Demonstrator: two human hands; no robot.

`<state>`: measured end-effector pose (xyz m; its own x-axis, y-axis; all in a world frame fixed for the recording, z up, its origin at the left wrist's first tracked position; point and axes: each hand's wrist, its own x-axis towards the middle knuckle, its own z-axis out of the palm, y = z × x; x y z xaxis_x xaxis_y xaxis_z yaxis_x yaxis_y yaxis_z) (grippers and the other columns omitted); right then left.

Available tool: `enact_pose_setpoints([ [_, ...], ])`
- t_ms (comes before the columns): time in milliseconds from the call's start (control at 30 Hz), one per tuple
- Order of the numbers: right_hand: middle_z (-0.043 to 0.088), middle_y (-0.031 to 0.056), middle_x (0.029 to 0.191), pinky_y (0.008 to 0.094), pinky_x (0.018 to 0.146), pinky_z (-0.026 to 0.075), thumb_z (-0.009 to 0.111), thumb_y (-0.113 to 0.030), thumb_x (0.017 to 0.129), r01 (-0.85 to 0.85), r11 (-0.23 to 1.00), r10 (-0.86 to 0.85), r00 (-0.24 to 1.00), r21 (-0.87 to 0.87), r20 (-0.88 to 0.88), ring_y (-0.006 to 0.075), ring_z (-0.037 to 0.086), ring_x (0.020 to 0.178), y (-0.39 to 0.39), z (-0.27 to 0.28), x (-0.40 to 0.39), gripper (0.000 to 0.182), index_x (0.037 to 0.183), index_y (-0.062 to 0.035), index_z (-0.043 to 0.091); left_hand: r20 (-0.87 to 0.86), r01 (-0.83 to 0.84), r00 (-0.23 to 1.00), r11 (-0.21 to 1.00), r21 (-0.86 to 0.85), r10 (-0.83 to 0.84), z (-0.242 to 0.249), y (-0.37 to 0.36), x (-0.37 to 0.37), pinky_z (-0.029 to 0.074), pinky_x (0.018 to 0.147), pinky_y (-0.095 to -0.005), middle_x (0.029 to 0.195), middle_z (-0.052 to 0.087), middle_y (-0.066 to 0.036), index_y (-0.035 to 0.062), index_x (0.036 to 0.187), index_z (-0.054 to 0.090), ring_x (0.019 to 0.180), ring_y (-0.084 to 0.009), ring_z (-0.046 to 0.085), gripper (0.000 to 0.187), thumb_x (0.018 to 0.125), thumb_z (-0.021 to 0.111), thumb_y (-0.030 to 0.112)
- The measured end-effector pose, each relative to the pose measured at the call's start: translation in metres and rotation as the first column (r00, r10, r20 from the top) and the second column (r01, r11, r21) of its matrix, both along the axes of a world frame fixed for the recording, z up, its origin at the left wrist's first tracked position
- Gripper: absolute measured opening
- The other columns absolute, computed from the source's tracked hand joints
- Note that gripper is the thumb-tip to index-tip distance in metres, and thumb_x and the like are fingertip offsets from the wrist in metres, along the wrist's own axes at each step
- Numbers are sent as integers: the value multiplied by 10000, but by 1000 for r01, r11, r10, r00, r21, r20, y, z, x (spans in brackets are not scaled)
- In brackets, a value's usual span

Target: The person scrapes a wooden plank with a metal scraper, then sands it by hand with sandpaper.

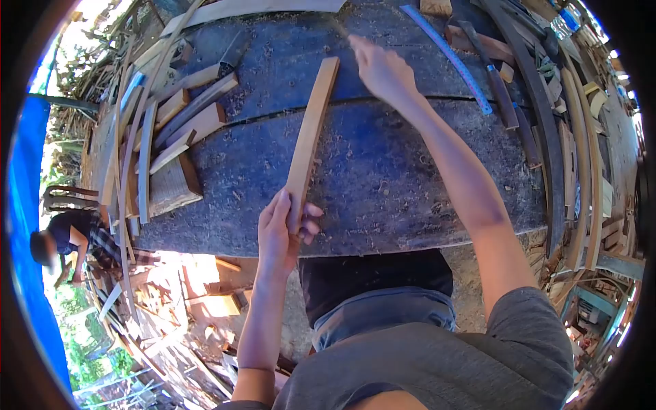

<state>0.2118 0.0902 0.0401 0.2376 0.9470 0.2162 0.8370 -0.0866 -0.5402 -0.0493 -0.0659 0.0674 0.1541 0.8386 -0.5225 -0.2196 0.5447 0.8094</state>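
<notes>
A slim wooden strip (313,130) is gripped near its lower end by my left hand (279,222), with the thumb on top and the fingers curled round from beneath. The strip's far end points away from me over the dark worktable (389,171). Beyond and to the right of that end is my right hand (384,72), its fingers curled closed and the index finger toward the back of the table. A faint, blurred thin shape shows just past its fingertips; what it holds I cannot make out.
Wood offcuts (179,184) lie along the left side. A blue ruler (447,58), a chisel-like tool with a wooden handle (502,96) and long dark strips (540,116) lie at the right. Shavings dot the tabletop. Another person (75,236) is bent over at far left.
</notes>
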Motion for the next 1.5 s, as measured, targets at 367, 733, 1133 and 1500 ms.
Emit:
enact_pose_setpoints([
  [367, 717, 143, 757, 443, 588, 571, 430, -252, 1008, -167, 986, 165, 927, -24, 335, 300, 712, 653, -19, -14, -36, 402, 1385, -289, 564, 129, 91, 987, 996, 13, -92, 2, 9, 2, 292, 405, -184, 703, 459, -5, 99, 1476, 393, 453, -40, 326, 412, 1090, 377, 241],
  [733, 737, 158, 878, 465, 638, 584, 465, -169, 950, -215, 964, 254, 919, -156, 302, 339, 728, 725, -53, 5, -41, 507, 1446, -274, 492, 194, 86, 978, 996, -32, -78, 1, 7, 3, 281, 405, -194, 708, 459, -10, 112, 1485, 390, 467, -46, 337, 416, 1088, 375, 238],
  [1133, 734, 154, 852, 445, 665, 581, 464, -137, 931, -254, 955, 288, 916, -151, 280, 341, 727, 740, -71, 9, -47, 495, 1406, -257, 533, 162, 75, 984, 997, -25, -70, 0, 3, 4, 287, 393, -202, 709, 463, -6, 106, 1452, 413, 446, -49, 330, 390, 1088, 358, 237],
  [1500, 731, 180, 924, 497, 758, 564, 417, -314, 1018, -45, 991, 60, 991, -127, 118, 368, 715, 861, 7, -10, -5, 404, 1402, -328, 544, 743, 9, 535, 877, -481, 402, -22, 7, 1, 379, 515, -241, 860, 429, -60, -16, 1348, 444, 704, -125, 397, 342, 1061, 378, 157],
])
